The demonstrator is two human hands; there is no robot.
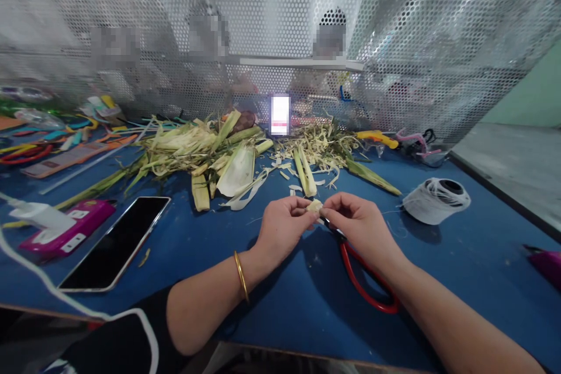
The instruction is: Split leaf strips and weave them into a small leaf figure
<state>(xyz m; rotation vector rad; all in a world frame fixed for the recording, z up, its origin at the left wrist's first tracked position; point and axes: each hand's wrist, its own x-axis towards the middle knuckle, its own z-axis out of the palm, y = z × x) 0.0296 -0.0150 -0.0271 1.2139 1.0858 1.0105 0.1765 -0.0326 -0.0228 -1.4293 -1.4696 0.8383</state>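
Observation:
A small pale-yellow piece [314, 205], perhaps cut from corn husk, is pinched between the thumb and fingers of my left hand [287, 219]. My right hand [357, 219] meets it from the other side, its thumb and forefinger closed on the piece's right edge. Below my right hand are scissors with red handles [372, 298], partly covered by that hand. Just beyond my fingertips, a pale green husk strip [304, 172] lies on the blue table [280, 304], close to small loose scraps.
Piles of corn husk [184, 143] and shreds [328, 143] line the back, before a perforated metal screen [272, 6]. A white thread spool [433, 201] stands right. At left are a phone [118, 242] and a purple power strip [90, 216] with a white cable. People sit behind the screen.

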